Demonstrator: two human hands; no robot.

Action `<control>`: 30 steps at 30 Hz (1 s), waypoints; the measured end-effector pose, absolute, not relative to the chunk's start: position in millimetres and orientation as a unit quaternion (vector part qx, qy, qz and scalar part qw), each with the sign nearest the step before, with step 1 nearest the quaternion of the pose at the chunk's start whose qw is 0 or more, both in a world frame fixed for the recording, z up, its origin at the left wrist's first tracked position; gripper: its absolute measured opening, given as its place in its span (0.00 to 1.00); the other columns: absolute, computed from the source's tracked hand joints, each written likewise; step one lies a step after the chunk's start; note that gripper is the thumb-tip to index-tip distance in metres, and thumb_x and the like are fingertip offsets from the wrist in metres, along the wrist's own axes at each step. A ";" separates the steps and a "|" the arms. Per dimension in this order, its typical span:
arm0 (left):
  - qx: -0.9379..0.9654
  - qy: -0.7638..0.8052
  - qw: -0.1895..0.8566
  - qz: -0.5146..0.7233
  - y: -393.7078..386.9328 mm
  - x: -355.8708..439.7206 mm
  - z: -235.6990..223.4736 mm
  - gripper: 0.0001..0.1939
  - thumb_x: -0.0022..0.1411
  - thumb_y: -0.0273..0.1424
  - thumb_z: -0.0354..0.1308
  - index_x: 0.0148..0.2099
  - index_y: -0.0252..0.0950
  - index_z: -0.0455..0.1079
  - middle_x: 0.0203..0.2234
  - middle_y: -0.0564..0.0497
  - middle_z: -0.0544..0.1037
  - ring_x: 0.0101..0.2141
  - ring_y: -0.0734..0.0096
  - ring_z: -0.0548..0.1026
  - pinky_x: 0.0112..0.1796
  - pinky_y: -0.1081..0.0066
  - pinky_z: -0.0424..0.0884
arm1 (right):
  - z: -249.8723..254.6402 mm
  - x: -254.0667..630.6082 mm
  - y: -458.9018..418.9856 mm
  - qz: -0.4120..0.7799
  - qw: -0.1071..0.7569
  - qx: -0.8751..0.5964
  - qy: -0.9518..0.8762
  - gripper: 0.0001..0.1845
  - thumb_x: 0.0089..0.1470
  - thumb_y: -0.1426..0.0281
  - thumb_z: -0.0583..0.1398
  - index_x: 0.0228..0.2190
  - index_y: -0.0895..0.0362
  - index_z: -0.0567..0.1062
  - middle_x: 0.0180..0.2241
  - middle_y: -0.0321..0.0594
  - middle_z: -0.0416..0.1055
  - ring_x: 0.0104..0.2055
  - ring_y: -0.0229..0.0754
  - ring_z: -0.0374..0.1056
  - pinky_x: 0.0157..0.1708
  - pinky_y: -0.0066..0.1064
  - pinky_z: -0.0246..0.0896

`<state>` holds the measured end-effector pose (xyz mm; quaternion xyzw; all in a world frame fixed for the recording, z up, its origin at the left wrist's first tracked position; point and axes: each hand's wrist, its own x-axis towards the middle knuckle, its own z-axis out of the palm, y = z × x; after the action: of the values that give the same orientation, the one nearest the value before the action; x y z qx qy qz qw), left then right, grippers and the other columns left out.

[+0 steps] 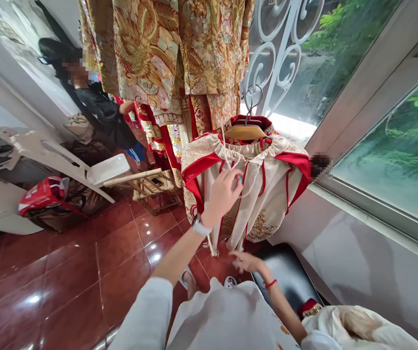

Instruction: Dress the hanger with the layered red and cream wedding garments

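Observation:
A cream garment with red trim and gold embroidery [238, 204] hangs in front of me on a wooden hanger [246, 132]. A thin white cord [225, 148] runs down from its gathered neckline. My left hand [225, 192], with a watch [200, 226] on the wrist, is raised before the garment's upper front, its fingers pinched on the cord. Lower down, my right hand [247, 262] has its fingers stretched out below the garment's hem, holding nothing visible. A red string bracelet [270, 283] circles that wrist.
More gold and red embroidered garments [150, 53] hang above and behind. A person in dark clothes [101, 114] is at the back left, near a white chair [109, 169] and a bamboo rack [154, 184]. A black padded seat [285, 272] stands right, with cream cloth [369, 323] beside it.

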<state>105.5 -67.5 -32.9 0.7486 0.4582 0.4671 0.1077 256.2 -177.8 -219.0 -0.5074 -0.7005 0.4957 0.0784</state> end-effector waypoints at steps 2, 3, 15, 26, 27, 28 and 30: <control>0.740 0.515 0.128 0.414 -33.7 126.9 -15.9 0.08 0.67 0.28 0.56 0.47 0.36 0.72 0.41 0.45 0.79 0.41 0.62 0.77 0.45 0.65 0.71 | -195.1 268.8 -151.2 0.494 0.171 -0.498 -0.692 0.17 0.55 0.67 0.56 0.46 0.52 0.77 0.25 0.32 0.71 0.28 0.39 0.69 0.33 0.31 0.67; 0.728 0.542 0.131 0.399 -19.6 136.2 -13.6 0.07 0.68 0.29 0.56 0.46 0.35 0.73 0.41 0.44 0.80 0.41 0.61 0.78 0.44 0.65 0.70 | -182.1 273.4 -139.5 0.478 0.235 -0.499 -0.684 0.19 0.58 0.65 0.54 0.48 0.52 0.76 0.29 0.34 0.72 0.31 0.39 0.70 0.37 0.32 0.67; 0.687 0.630 0.068 0.356 -32.3 159.2 -89.8 0.17 0.74 0.29 0.45 0.55 0.36 0.73 0.41 0.42 0.83 0.40 0.60 0.80 0.38 0.69 0.67 | -142.7 278.1 -128.8 0.426 0.443 -0.534 -0.581 0.17 0.57 0.61 0.53 0.42 0.56 0.75 0.30 0.39 0.73 0.31 0.42 0.71 0.36 0.34 0.66; 0.590 0.497 0.292 0.566 -25.1 162.6 -72.1 0.12 0.66 0.25 0.52 0.42 0.33 0.78 0.35 0.44 0.83 0.35 0.66 0.78 0.39 0.70 0.71 | -6.9 262.5 -15.2 0.107 0.429 -0.655 -0.613 0.16 0.53 0.69 0.56 0.16 0.53 0.60 0.18 0.36 0.61 0.23 0.39 0.56 0.28 0.33 0.48; 0.597 0.500 0.284 0.560 -24.6 161.9 -71.2 0.13 0.67 0.25 0.52 0.43 0.34 0.78 0.36 0.44 0.83 0.36 0.64 0.79 0.40 0.69 0.71 | 0.1 263.2 -11.9 0.100 0.430 -0.651 -0.618 0.17 0.51 0.71 0.57 0.15 0.53 0.58 0.16 0.34 0.58 0.22 0.38 0.53 0.27 0.33 0.46; 0.610 0.511 0.264 0.545 -25.1 161.2 -71.8 0.13 0.67 0.26 0.52 0.45 0.34 0.79 0.37 0.43 0.83 0.37 0.63 0.79 0.41 0.68 0.71 | 6.6 264.4 -10.2 0.092 0.437 -0.645 -0.620 0.18 0.49 0.72 0.57 0.15 0.52 0.56 0.15 0.32 0.55 0.21 0.36 0.50 0.26 0.33 0.44; 0.634 0.546 0.218 0.503 -30.4 160.4 -79.4 0.13 0.68 0.28 0.52 0.47 0.35 0.78 0.40 0.42 0.83 0.39 0.59 0.80 0.43 0.66 0.70 | 18.3 267.9 -9.2 0.071 0.458 -0.632 -0.621 0.19 0.47 0.73 0.58 0.15 0.52 0.52 0.14 0.30 0.49 0.21 0.35 0.45 0.25 0.33 0.41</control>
<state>160.4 -30.4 -79.4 0.6337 0.5455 0.5033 0.2179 267.9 -9.2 18.3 -0.6321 -0.6207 0.0708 0.4585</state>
